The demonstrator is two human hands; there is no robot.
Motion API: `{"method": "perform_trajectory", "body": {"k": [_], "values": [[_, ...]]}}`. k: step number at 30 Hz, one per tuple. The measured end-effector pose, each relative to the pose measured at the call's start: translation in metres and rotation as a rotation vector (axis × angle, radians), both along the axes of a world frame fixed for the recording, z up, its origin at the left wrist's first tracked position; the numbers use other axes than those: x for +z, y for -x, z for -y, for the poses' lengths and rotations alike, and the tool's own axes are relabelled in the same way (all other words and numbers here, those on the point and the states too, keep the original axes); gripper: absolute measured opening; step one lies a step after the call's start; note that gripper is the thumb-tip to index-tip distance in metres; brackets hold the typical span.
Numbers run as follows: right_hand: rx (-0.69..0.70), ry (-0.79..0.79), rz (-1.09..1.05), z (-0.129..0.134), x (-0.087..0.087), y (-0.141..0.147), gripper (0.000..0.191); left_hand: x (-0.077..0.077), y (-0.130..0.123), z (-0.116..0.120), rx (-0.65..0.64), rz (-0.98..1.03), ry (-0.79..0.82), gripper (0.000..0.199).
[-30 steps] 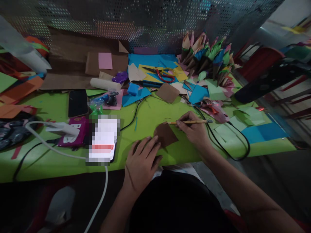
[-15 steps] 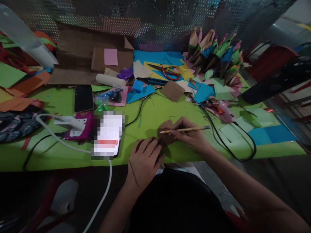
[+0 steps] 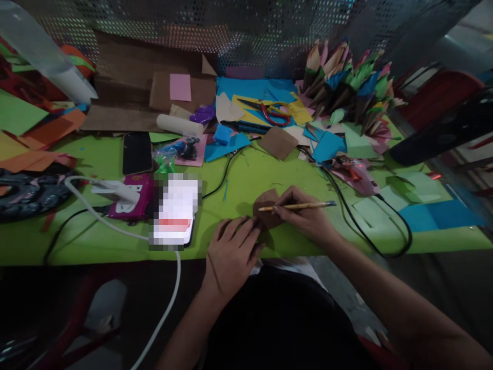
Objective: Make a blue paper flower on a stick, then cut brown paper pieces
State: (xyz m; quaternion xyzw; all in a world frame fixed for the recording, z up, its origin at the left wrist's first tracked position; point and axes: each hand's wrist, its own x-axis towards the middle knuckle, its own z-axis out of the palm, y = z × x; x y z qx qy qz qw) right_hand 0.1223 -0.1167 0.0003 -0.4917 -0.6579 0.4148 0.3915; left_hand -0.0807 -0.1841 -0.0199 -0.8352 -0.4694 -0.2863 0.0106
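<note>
A small brown paper piece [image 3: 266,203] lies on the green table cover [image 3: 246,177] in front of me. My right hand [image 3: 302,213] grips a light brown pencil [image 3: 308,205], held nearly level over the paper with its tip pointing left. Flat on the table, my left hand [image 3: 233,246] has its fingers spread a little, and its fingertips touch the paper's lower left edge. To the left of that hand lies a phone [image 3: 176,210] with a lit, blurred screen. A second brown paper square [image 3: 279,143] rests farther back.
Scissors [image 3: 275,114] lie on blue and yellow paper at the back. Paper cones [image 3: 346,85] stand back right, near a pink glue gun [image 3: 360,177] with a black cable. A pink power strip [image 3: 133,198], a dark phone [image 3: 137,153] and a white cable [image 3: 169,303] are left.
The whole view has shifted slightly, so things appear a little farther right. Both hands hold nearly the same places around the paper.
</note>
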Motion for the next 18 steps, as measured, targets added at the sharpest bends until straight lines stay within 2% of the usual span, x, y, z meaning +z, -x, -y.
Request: {"method": "perform_trajectory", "body": {"k": [10,18], "values": [[-0.275,-0.162,0.093,-0.005,-0.007,-0.012,0.018,0.001,0.003,-0.001,-0.009,-0.005,0.025,0.031],[-0.337,-0.187,0.094,-0.008,-0.007,-0.015,0.015,0.003,0.003,-0.003,-0.01,-0.006,-0.002,0.029]]}}
